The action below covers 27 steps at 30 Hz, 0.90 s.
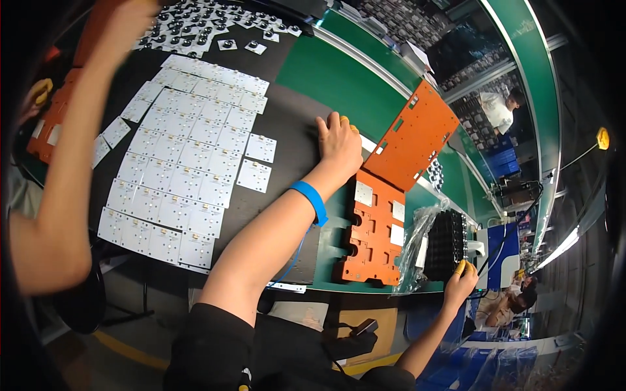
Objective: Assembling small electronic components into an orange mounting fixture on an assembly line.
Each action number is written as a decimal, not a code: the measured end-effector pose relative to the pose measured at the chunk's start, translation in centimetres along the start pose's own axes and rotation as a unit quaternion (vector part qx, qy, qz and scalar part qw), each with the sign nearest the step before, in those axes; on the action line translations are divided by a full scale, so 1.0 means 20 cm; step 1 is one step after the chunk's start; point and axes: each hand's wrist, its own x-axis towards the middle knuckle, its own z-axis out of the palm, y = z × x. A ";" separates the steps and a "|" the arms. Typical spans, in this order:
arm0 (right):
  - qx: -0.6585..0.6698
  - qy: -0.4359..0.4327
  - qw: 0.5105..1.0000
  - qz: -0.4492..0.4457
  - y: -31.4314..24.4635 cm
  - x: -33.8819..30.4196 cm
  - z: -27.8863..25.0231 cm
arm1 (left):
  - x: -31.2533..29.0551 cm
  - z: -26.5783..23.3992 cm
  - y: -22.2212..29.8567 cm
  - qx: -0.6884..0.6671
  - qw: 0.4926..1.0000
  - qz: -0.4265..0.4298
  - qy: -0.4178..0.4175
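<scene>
My left hand (340, 148), below a blue wristband (310, 202), is over the dark mat beside an orange fixture (375, 251). Its fingers are bent, with the thumb apart and nothing visible in the gap. A yellow cover shows on one finger. The fixture's hinged lid (417, 133) stands raised, and a few whitish square plates (363, 193) lie in its base. My right hand (462, 285), with yellow-covered fingertips pinched together, is at the near end of a black rack of small dark parts (447, 244). What it pinches is too small to tell.
Rows of white square boards (189, 137) cover the mat at left. Behind them lie many boards with black round parts (189, 29). Another person's arm (72, 163) reaches in from the left, near a second orange fixture (55, 120). Clear plastic wrap (417, 251) lies beside the rack.
</scene>
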 end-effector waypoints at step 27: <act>0.319 -0.183 0.799 -0.476 -1.93 0.24 -0.06 | 0.00 0.06 -0.05 -0.028 0.998 -0.011 -0.053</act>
